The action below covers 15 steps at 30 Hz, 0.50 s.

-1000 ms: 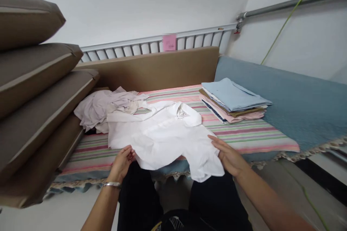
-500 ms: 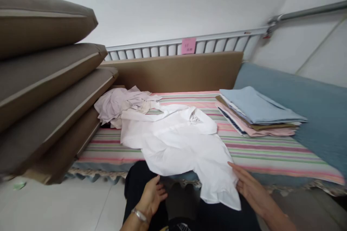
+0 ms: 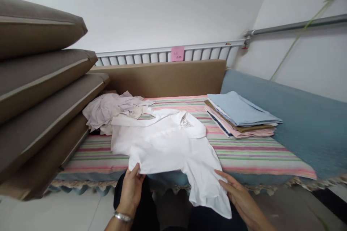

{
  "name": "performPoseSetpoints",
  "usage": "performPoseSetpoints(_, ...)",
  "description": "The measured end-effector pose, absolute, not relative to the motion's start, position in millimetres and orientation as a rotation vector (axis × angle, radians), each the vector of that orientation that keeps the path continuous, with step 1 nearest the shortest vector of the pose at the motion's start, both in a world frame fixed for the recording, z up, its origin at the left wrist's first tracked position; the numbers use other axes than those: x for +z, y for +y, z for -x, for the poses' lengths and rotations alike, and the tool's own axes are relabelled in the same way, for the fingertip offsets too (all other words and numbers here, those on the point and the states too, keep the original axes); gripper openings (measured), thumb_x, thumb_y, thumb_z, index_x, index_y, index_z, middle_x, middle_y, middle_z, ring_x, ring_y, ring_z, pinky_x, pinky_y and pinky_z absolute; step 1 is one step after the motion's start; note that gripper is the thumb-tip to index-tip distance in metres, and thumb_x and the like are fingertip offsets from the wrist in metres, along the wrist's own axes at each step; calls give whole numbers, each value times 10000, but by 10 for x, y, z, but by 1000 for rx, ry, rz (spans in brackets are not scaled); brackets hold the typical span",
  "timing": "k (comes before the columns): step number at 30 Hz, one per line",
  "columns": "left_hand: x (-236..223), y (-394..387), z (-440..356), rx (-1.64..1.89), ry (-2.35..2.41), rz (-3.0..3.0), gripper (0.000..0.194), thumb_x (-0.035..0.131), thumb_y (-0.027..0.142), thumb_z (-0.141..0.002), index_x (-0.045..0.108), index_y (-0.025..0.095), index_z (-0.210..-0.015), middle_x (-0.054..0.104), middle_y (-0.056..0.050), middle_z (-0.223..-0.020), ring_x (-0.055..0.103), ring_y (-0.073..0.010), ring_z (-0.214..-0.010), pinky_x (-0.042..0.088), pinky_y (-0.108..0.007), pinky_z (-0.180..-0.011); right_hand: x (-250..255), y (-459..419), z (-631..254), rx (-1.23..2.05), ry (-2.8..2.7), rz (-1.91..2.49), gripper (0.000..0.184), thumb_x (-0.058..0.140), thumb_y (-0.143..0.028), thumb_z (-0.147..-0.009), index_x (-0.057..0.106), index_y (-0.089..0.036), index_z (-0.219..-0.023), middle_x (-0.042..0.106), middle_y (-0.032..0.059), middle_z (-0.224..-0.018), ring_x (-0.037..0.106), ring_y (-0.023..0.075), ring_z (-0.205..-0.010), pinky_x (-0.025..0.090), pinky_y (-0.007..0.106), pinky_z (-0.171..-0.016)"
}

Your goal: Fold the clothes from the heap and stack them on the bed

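A white collared shirt (image 3: 162,144) lies spread and wrinkled over the bed's front part, its collar to the upper right. One short sleeve hangs past the edge above my lap. At the shirt's lower left edge, my left hand (image 3: 131,187) pinches the cloth between thumb and fingers; a silver bracelet is on that wrist. My right hand (image 3: 237,193) rests against the hanging sleeve's right edge, its fingers stretched out over the fabric. How its lower fingers lie is partly hidden.
A neat stack of folded clothes (image 3: 241,112) sits to the right, light blue on top. Crumpled pale clothes (image 3: 114,110) lie at the left beside tall piled brown cushions (image 3: 48,79). Behind stand a brown board (image 3: 162,79) and a radiator bearing a pink note (image 3: 177,53).
My left hand has moved up and taken hold of the shirt's lower edge. My right hand stays at the sleeve. The whole view has shifted slightly to the right.
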<state>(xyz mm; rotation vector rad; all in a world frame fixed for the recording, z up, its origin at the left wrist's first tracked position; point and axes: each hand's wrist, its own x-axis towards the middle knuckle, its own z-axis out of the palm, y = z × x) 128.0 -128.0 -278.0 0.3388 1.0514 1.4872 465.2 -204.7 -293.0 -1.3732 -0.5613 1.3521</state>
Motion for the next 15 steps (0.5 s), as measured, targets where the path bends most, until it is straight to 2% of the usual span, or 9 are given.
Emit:
performPoseSetpoints(2,-2708,-1401,-1177,1574,1109,-534,188,706,207,-689,625,206,-859,671,1,-808,624,-129,-727,498,-226,-654,-2946,-2028,-4676,1385,-552,1368,478,783,-382,-585,671,-246,-1029,713,40,-983,657,225,-887,519,287,-738)
performPoseSetpoints(5,-2852,-1604,-1066,1529,1277,-570,271,750,221,-635,611,196,-867,617,28,-679,559,-87,-561,470,-206,-573,-2976,-1991,-4700,1428,-546,1399,510,802,-380,-555,668,-249,-1029,711,54,-1013,656,247,-923,531,292,-738)
performPoseSetpoints(7,-3015,-1703,-1012,1467,1288,-422,406,751,182,-623,566,225,-982,627,26,-717,581,-98,-574,489,-233,-598,-2977,-1979,-4708,1429,-551,1431,535,808,-386,-539,664,-247,-1035,708,64,-1029,654,260,-940,541,289,-718)
performPoseSetpoints(9,-3128,-1733,-951,1457,1222,-308,505,739,168,-646,498,275,-1077,652,8,-829,636,-132,-689,510,-271,-663,-2960,-1984,-4711,1416,-559,1460,551,809,-396,-531,661,-244,-1039,701,72,-1054,650,268,-961,549,285,-709)
performPoseSetpoints(12,-3153,-1636,-795,1528,1153,-234,390,692,220,-726,486,289,-1050,651,-1,-921,653,-139,-786,493,-245,-637,-2926,-2010,-4707,1396,-575,1485,556,803,-410,-526,663,-242,-1037,694,85,-1073,645,287,-977,561,308,-722)
performPoseSetpoints(15,-3128,-1475,-544,1606,1201,-140,179,629,234,-788,504,236,-915,621,23,-785,610,-82,-614,401,-175,-482,-2921,-2028,-4701,1369,-611,1488,533,798,-404,-526,677,-238,-1017,690,99,-1079,647,304,-973,569,334,-734)
